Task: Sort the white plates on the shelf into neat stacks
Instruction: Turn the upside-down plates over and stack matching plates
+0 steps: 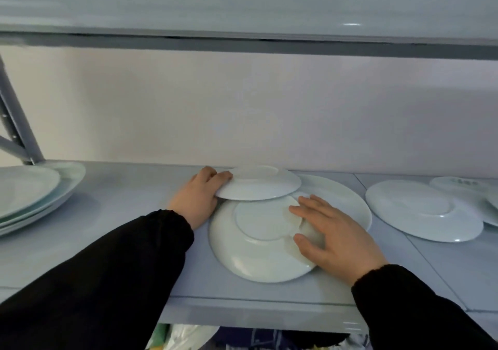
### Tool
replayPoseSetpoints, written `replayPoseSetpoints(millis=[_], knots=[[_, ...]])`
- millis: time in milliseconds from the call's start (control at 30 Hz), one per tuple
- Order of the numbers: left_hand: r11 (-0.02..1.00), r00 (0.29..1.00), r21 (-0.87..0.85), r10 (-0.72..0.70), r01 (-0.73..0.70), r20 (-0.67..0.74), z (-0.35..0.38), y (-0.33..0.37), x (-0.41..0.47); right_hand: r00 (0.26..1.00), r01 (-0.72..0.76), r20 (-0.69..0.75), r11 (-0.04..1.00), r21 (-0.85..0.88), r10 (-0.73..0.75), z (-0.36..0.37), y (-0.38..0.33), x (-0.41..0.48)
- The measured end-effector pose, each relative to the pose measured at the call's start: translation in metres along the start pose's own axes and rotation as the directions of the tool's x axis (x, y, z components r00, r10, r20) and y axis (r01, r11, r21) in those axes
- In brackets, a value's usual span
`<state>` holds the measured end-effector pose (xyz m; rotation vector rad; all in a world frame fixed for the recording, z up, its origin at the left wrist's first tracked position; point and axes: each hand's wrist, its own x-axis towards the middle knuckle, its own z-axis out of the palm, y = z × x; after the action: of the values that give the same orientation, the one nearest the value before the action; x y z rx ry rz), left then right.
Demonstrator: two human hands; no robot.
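My left hand [198, 201] grips the left rim of a small upside-down white plate [260, 184], which is tilted up at the back of the grey shelf [121, 215]. Below it lies a larger upside-down plate [258, 244]; my right hand [331, 235] rests on its right side with fingers spread. A still larger plate [342, 198] lies under both, showing on the right. A stack of upright plates [32, 196] stands at the far left. Another upside-down plate [423, 209] lies to the right, overlapping more plates [463, 185] at the frame edge.
A shelf board [242, 4] hangs close overhead. A grey metal upright with a brace [16, 123] stands at the back left. A pale wall [242, 107] closes the back. Bags and cloth [188, 336] show below the shelf's front edge.
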<state>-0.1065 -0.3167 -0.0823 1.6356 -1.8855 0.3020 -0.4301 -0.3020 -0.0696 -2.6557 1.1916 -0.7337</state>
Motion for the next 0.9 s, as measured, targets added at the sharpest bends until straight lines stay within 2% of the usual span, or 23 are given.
replayPoseSetpoints(millis=[133,233,300,400,433,467,567,667,800,900], knots=[[0.996,0.992,-0.042,-0.085,0.081,-0.098,-0.016,-0.002,-0.004,1.0,-0.01,0.006,1.0,-0.016,0.01,-0.001,0.001,-0.002],[0.956,0.947,-0.202,-0.254,0.214,-0.198,-0.034,-0.013,-0.013,1.0,-0.015,0.005,1.0,-0.01,0.015,0.0,0.001,-0.002],[0.875,0.881,-0.33,-0.431,0.354,-0.197,-0.049,-0.026,-0.022,1.0,-0.015,0.008,1.0,-0.008,0.015,-0.001,0.002,-0.001],[0.635,0.752,-0.601,-0.654,0.485,-0.085,-0.072,-0.038,-0.041,1.0,-0.022,0.014,1.0,0.002,0.022,-0.002,0.0,-0.002],[0.58,0.72,-0.631,-0.692,0.514,-0.05,-0.077,-0.04,-0.048,1.0,-0.023,0.015,1.0,0.003,0.023,-0.002,-0.001,-0.002],[0.57,0.703,-0.605,-0.711,0.556,-0.022,-0.082,-0.042,-0.054,1.0,-0.024,0.014,1.0,0.006,0.024,-0.002,-0.002,-0.003],[0.622,0.682,-0.402,-0.731,0.672,0.01,-0.094,-0.05,-0.073,0.999,-0.029,0.017,1.0,0.007,0.029,-0.001,-0.001,-0.003],[0.575,0.616,-0.326,-0.787,0.75,0.031,-0.102,-0.055,-0.088,0.999,-0.024,0.026,1.0,-0.01,0.024,0.0,0.003,-0.003],[0.579,0.629,-0.376,-0.778,0.724,0.013,-0.105,-0.062,-0.095,0.999,-0.029,0.027,1.0,-0.007,0.029,0.002,0.003,-0.003],[0.511,0.614,-0.503,-0.787,0.697,0.052,-0.108,-0.062,-0.096,0.999,-0.011,0.037,1.0,-0.024,0.012,0.0,0.0,-0.006]])
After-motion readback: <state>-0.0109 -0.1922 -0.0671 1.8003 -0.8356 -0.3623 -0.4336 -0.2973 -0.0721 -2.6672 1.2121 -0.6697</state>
